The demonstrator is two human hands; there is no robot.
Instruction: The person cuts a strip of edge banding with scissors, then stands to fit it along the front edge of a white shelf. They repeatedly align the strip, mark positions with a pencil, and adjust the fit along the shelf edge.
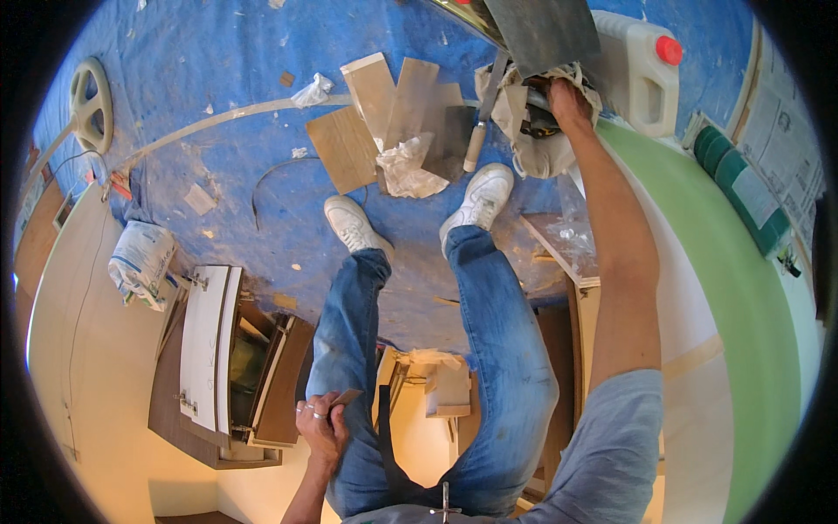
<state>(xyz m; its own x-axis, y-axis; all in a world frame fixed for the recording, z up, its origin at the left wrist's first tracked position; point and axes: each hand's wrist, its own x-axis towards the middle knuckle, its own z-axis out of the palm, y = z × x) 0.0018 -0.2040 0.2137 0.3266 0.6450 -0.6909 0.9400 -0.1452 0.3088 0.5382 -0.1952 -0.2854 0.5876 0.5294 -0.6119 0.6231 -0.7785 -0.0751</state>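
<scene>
My left hand [322, 426], with rings on its fingers, is closed by my left thigh. A small flat brown piece [347, 397], perhaps sandpaper or card, sticks out of its grip. At the upper right, my right arm stretches out and my right hand [569, 103] reaches into an open beige canvas bag [543, 155]. Its fingers are hidden inside among dark tools. A long-bladed tool with a pale handle [475, 147] leans against the bag's left side. Above the bag is a dark grey flat sheet [543, 33].
A white jug with a red cap [642, 74] stands right of the bag. Cardboard pieces [340, 148] and crumpled paper [410, 168] lie ahead of my shoes on blue sheeting [218, 79]. Cabinet parts [205, 349] and a white sack [144, 258] are left; a green roll [742, 192] lies right.
</scene>
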